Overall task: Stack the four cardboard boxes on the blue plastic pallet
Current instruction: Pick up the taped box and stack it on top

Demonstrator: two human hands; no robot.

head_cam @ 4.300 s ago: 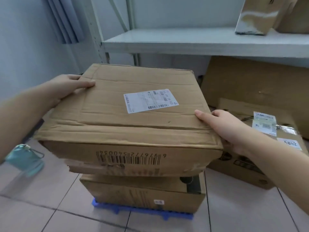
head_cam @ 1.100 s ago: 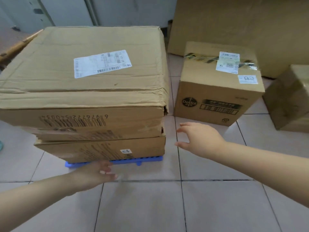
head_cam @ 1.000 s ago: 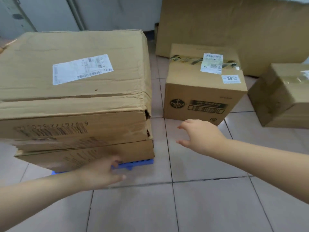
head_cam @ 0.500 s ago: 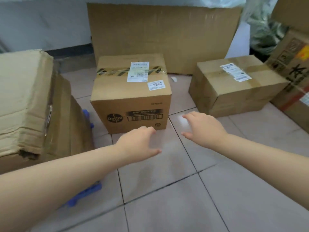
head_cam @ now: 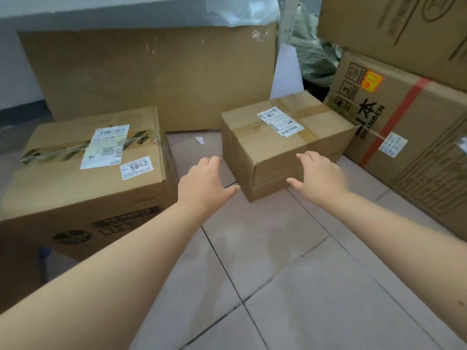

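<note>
A small taped cardboard box (head_cam: 275, 137) with a white label sits on the tiled floor, turned corner-on to me. My left hand (head_cam: 202, 183) hovers open just left of its near corner. On the other side of that corner my right hand (head_cam: 321, 178) is spread open in front of the box's right face, touching or nearly touching it. A larger box (head_cam: 83, 178) marked 5842, sealed with striped tape, stands on the floor to the left. A sliver of the blue pallet (head_cam: 44, 252) shows at the lower left; the stacked boxes are out of view.
A big flat cardboard sheet (head_cam: 156, 74) leans on the wall behind both boxes. Large printed cartons (head_cam: 409, 137) are stacked at the right, with crumpled plastic wrap (head_cam: 313, 54) in the gap behind. Bare floor tiles (head_cam: 290, 286) lie in front of me.
My view has swung right, away from the pallet stack. Both hands have moved forward from the open floor to either side of the small box's near corner.
</note>
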